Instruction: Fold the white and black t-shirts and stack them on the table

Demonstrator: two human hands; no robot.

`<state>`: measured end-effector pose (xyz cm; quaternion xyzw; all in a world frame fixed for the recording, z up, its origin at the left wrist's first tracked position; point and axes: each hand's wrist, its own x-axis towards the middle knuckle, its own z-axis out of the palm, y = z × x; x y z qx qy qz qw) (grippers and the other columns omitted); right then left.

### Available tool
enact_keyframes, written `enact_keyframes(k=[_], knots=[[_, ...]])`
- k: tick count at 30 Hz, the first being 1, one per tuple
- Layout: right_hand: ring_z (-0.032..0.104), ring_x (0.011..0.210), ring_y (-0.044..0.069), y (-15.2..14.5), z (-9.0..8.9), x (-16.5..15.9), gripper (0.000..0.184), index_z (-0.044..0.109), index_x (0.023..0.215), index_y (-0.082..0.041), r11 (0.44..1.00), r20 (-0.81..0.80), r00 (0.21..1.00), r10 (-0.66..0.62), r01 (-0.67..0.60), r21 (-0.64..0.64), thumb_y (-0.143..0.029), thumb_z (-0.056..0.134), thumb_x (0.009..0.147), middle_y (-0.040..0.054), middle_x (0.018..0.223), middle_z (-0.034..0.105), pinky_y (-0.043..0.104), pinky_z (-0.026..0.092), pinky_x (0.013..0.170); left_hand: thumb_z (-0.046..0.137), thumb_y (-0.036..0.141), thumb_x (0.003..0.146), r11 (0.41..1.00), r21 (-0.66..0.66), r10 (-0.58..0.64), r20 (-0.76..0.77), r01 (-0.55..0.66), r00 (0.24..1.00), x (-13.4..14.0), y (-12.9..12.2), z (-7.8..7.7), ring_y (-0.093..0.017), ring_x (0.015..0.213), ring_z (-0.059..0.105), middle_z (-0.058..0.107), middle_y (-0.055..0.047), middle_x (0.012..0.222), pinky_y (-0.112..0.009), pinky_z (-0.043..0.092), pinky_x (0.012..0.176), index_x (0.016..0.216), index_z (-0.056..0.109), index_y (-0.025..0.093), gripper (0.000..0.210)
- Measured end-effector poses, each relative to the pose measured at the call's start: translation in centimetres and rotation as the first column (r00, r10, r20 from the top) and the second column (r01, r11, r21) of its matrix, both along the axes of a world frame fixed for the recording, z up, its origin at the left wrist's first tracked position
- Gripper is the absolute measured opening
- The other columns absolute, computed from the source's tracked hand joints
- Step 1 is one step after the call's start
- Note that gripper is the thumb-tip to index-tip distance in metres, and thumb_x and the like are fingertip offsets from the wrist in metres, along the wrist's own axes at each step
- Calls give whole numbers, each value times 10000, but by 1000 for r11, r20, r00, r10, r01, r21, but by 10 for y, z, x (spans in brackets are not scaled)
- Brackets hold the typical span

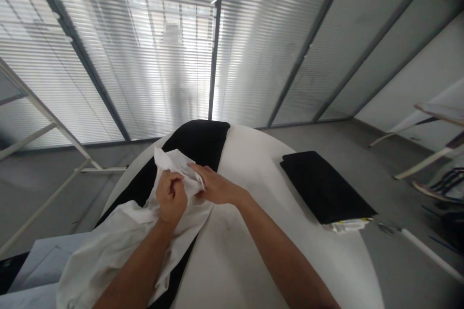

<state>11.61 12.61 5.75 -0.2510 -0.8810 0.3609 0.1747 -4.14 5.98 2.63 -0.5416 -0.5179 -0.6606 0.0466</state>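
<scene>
A crumpled white garment (105,244) lies across the left part of a round white table, its upper end bunched up between my hands. My left hand (170,199) is closed, fingers curled in, at that bunched end; what is pinched inside the fingers is hidden. Just to its right, my right hand (216,186) grips a folded edge of the garment between thumb and fingers. Beneath the garment runs a black cloth (203,140), spread over the table's left side and reaching the far edge.
A folded black cloth bundle (326,186), with white and a bit of yellow at its near end, sits on the white table (253,154) at right. White sheets (47,263) are at lower left. A pale metal frame (54,120) stands left; blinds (174,67) cover the glass wall ahead.
</scene>
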Motion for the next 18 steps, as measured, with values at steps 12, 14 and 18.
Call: enact_keyframes(k=[12,14,18], knots=[[515,878,153,11,21,9,258,551,869,-208,996,-136,988,71,-64,55,-19,538,695,4,922,522,269,424,794,484,326,873,986,135,-78,-179,103,981,-7,-6,-18,-191,808,580,523,-68,916,-350,503,692,1072,479,201,235],[525,863,148,20,33,10,209,565,883,-204,991,-149,980,133,-131,20,-73,570,720,2,934,533,266,431,785,496,348,848,969,204,-86,-248,139,965,-7,-6,-20,-227,888,593,511,-74,946,-411,516,758,1126,453,218,310],[545,780,142,80,60,1,133,566,858,-202,999,-224,975,7,-17,-44,-158,587,734,-16,854,567,252,445,724,532,289,783,965,195,-90,-378,174,922,-1,-7,-7,-292,1133,545,523,-132,1176,-504,482,907,1312,355,243,560]])
